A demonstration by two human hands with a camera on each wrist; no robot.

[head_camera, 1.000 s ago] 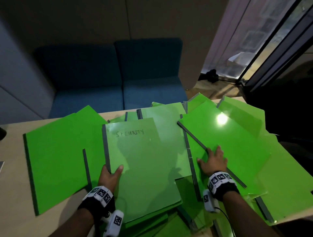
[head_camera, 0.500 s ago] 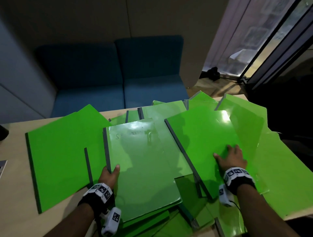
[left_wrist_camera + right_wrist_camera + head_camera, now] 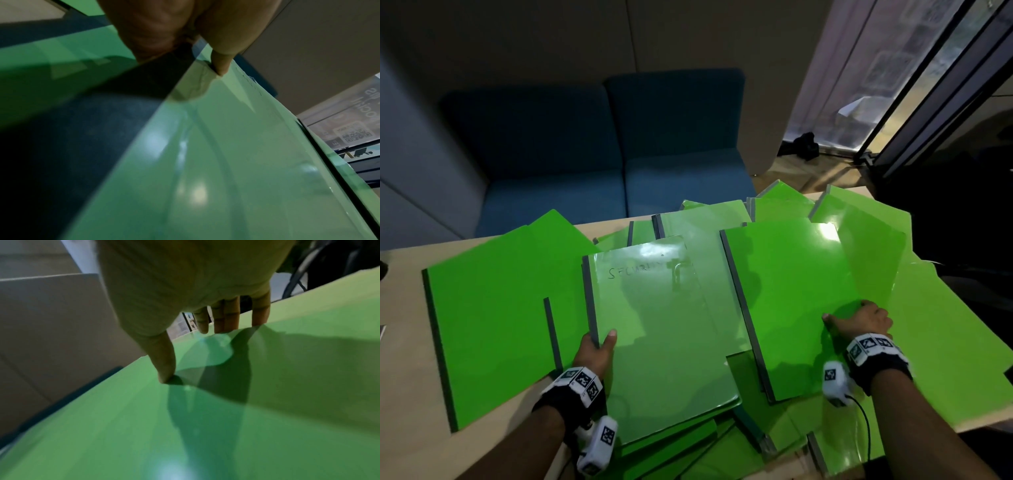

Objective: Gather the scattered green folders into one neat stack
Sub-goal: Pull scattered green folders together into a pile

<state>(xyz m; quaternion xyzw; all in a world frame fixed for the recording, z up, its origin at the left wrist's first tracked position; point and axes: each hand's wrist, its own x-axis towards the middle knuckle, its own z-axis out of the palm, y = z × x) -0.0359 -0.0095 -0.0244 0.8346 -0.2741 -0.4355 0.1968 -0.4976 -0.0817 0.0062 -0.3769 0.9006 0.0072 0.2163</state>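
Left hand (image 3: pixel 595 354) pinches the labelled folder (image 3: pixel 661 335); wrist view shows right hand (image 3: pixel 191 288) flat, grip released.

One handwritten word (image 3: pixel 636 271) — "SECUR…", its end lost in glare — runs along the far edge of the middle folder (image 3: pixel 664 342). Wristband markers (image 3: pixel 582 378) carry only coded patterns.

Left hand (image 3: pixel 595 353) fingers hidden under labelled folder (image 3: pixel 664 329), its handwriting glare-blurred, lower folders (image 3: pixel 688 445) mostly buried
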